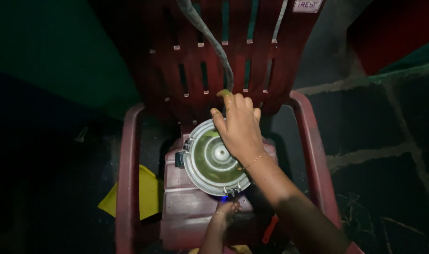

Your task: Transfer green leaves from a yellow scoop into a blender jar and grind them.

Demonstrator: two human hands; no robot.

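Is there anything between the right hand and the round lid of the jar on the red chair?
Nothing visible stands between them. The right hand already lies on the far edge of the round clear lid of the jar, touching it. The left hand is at the near side, under the lid's rim, mostly hidden in the dark.

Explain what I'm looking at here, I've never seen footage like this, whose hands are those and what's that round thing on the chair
One camera, worn on a person's head, looks down at their own two bare hands. A dark red plastic chair holds a reddish appliance base with a round jar on top, closed by a clear lid with green residue inside. The right hand rests on the lid, palm down. The left hand touches the base just below the jar, where a small blue light glows. A grey cord hangs over the chair back. Something yellow lies beside the base.
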